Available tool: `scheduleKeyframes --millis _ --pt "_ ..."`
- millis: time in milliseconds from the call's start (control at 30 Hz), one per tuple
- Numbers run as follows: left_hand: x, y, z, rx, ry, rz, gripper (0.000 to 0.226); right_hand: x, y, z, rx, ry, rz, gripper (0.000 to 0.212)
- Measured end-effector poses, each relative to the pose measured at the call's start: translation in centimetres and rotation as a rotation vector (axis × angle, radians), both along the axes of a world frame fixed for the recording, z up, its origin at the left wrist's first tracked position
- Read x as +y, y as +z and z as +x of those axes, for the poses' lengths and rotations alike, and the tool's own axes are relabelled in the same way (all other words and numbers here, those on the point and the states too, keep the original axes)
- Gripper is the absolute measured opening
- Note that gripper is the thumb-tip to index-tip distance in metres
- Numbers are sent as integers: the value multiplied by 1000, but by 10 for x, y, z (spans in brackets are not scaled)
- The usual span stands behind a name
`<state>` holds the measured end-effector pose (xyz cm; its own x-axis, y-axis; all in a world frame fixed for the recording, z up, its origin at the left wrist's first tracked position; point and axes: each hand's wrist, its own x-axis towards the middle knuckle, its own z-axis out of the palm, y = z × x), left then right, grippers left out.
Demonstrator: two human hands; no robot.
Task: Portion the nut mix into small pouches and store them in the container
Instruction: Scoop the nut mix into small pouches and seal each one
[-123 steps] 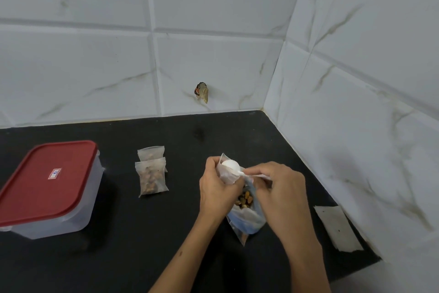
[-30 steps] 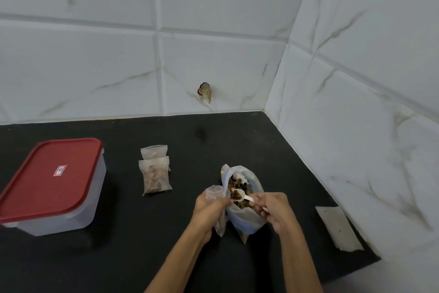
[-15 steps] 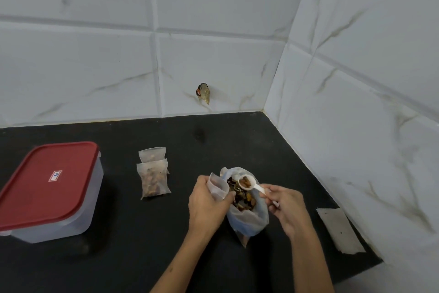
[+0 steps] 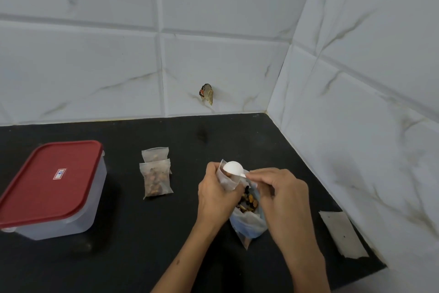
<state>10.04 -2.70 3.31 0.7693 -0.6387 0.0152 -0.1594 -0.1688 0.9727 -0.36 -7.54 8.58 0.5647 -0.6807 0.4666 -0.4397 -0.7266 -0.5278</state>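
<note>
Over the black table (image 4: 147, 240), the left hand (image 4: 217, 194) pinches a small pouch (image 4: 225, 177) open while the right hand (image 4: 279, 194) pinches a white scoop (image 4: 234, 167), tipped upside down over its mouth. Just below sits the nut mix bag (image 4: 248, 218); two filled pouches (image 4: 156, 180) and the red-lidded container (image 4: 51, 188) lie to the left.

You're facing a black countertop (image 4: 147, 252) set into a corner. White marble-veined tile walls (image 4: 237, 12) rise behind and right.

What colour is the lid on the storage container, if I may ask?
Red lid, seen in the head view.
</note>
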Motion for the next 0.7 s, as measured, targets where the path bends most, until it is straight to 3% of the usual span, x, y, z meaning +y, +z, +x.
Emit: scheduleKeyframes --millis 167,333,567,700 --pt "2 -4 1 13 -1 -33 41 7 2 -2 -92 13 -4 22" --pt "1 -6 1 12 2 -55 40 7 6 -5 -75 -7 142 19" --pt "4 -9 1 28 -8 -43 40 -5 7 -12 -340 -60 720 27" --pt "4 -12 2 29 -1 -20 39 -12 0 -15 -443 -122 878 23"
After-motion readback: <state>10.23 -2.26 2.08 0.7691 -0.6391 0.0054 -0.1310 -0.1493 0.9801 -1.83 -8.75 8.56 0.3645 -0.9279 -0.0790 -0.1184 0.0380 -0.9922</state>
